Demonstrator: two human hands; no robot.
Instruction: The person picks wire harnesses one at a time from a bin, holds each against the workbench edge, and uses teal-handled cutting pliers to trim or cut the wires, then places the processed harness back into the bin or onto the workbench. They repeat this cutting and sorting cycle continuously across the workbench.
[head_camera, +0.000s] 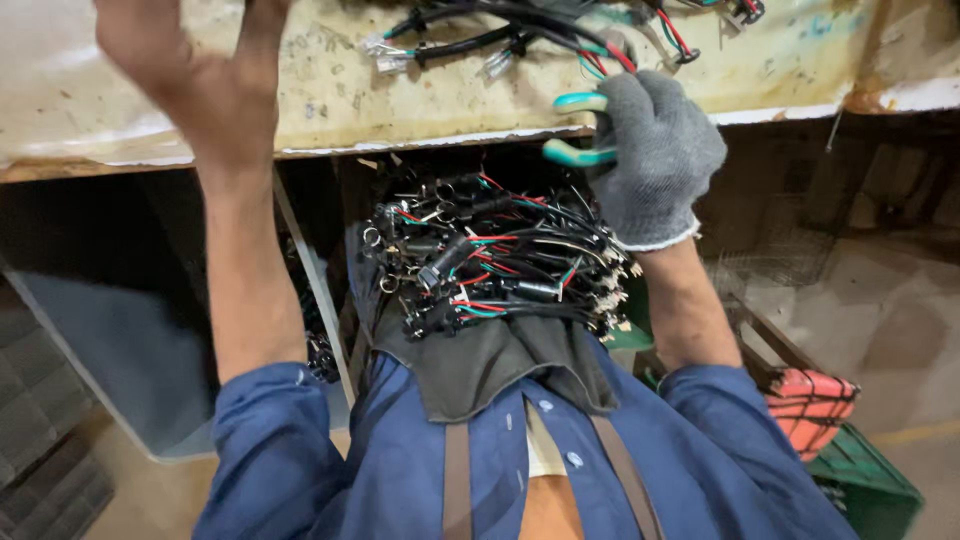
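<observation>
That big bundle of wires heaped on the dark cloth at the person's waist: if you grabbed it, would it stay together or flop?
The wire bundle would likely flop and sag, since its thin cables curl loosely. Its hanging connectors and rings may snag. It looks fairly hefty, being densely piled on the cloth.

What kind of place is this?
Likely a wire-harness assembly workshop: a worn workbench with cable assemblies, a pile of finished harnesses on the person's lap, and teal-handled cutters in the gloved right hand.

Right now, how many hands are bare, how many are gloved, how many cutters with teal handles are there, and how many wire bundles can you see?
Bare hands: 1, the left hand
Gloved hands: 1, the right hand
Teal-handled cutters: 1
Wire bundles: 2, one on the workbench, one on the apron
Total: 5
</observation>
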